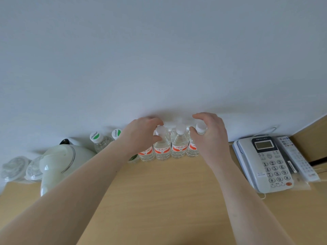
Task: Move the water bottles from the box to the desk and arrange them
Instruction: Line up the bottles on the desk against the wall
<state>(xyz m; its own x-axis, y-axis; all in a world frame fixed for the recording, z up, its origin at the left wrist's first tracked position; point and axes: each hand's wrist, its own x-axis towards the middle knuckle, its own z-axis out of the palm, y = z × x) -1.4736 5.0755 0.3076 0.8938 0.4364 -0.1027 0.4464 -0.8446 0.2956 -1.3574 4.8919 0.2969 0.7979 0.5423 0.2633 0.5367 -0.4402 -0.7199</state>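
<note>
Several clear water bottles with white caps and red labels stand in a tight group against the wall at the back of the wooden desk point(159, 195). My left hand point(139, 137) curls over the group's leftmost water bottle point(146, 153), thumb against the neck of the neighbouring bottle point(161, 147). Another bottle point(179, 147) stands in the middle between my hands. My right hand point(210, 137) curls round the top of the rightmost bottle point(192, 149), its cap showing between thumb and fingers. A back row of caps is partly hidden. The box is out of view.
Two green-capped bottles point(97, 138) stand left of the group. A white kettle point(58, 161) and wrapped cups point(14, 167) sit at the far left. On the right lie a desk telephone point(269, 161) and a remote point(297, 158). A wooden side panel rises at the right edge.
</note>
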